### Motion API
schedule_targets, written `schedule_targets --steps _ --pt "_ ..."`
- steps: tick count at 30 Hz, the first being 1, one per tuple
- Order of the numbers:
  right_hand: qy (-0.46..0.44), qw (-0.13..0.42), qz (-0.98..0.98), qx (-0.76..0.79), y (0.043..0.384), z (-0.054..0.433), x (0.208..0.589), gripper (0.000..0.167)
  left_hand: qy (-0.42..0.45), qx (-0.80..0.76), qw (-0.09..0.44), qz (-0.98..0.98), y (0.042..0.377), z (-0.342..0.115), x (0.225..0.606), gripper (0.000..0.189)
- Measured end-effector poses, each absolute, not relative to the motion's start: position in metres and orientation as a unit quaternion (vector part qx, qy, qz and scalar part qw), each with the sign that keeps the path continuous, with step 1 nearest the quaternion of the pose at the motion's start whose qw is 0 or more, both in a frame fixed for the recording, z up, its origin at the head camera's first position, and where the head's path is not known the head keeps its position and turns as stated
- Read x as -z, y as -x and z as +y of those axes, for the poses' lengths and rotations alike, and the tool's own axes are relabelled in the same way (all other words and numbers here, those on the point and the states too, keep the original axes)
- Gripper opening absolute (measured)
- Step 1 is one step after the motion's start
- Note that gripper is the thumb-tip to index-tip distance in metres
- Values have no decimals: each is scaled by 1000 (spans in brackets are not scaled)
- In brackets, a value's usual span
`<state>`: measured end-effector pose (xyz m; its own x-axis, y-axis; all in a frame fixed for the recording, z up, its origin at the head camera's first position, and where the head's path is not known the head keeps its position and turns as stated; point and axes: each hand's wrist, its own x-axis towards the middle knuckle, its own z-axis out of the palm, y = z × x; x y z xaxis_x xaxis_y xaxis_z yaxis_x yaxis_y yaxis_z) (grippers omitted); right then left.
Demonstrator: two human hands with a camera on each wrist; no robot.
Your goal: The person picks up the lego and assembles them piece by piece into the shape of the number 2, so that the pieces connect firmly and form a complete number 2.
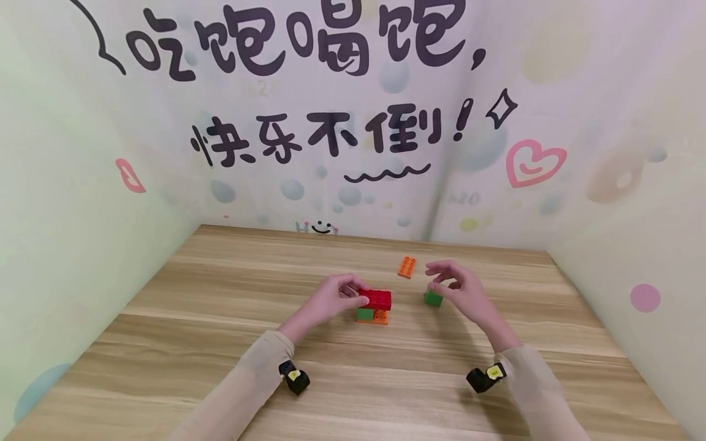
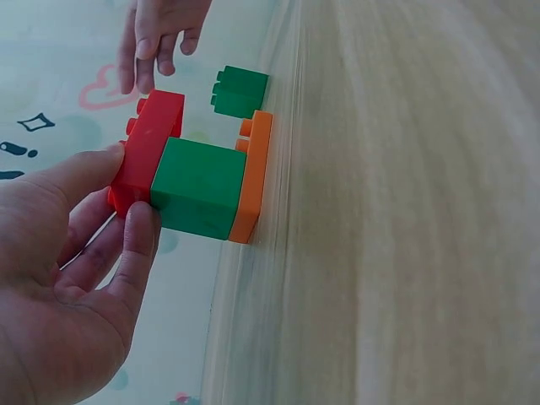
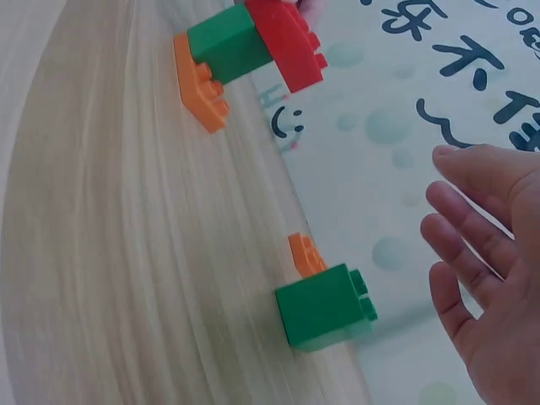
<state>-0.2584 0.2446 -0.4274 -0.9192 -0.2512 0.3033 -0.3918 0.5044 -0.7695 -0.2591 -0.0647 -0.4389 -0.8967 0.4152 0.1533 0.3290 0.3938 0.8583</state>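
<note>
My left hand (image 1: 335, 294) pinches a long red toy building brick (image 2: 152, 148) between thumb and fingers. The red brick lies across the top of a green brick (image 2: 199, 186), which sits at one end of a flat orange brick (image 2: 255, 181) on the table. Past the green brick, the red one overhangs the bare studs of the orange one. My right hand (image 1: 464, 293) hovers with loosely bent fingers, holding nothing, above a second green brick (image 3: 321, 308). That green brick stands on the table, studs up, apart from the stack.
Another flat orange brick (image 1: 407, 267) lies studs up on the wooden table (image 1: 248, 269), farther back between both hands. A printed cloth backdrop (image 1: 331, 202) rises at the table's back edge, with pale walls on both sides.
</note>
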Motion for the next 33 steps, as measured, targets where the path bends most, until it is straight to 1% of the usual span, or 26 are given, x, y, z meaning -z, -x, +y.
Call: schedule_targets --steps 4,10,13,17,19,21,27,33 --pt "-185 107 -861 -461 259 251 430 38 -218 -506 47 833 259 -65 439 20" --pt "-187 122 -856 -466 265 263 440 52 -227 -497 47 836 261 -65 439 20" --pt "-180 102 -862 -462 267 268 447 62 -223 -495 48 838 260 -64 438 20" --pt "-170 57 -880 -440 268 273 453 81 -219 -492 51 841 260 -62 437 20" --pt "-174 43 -886 -429 269 274 457 90 -220 -492 50 841 260 -61 436 21" --pt "-185 34 -887 -421 271 276 460 95 -219 -491 49 842 260 -60 436 21" --pt "-195 8 -886 -421 273 280 467 98 -217 -493 46 841 263 -57 438 21" --pt "-179 -15 -886 -427 273 282 467 88 -213 -489 46 844 264 -53 437 20"
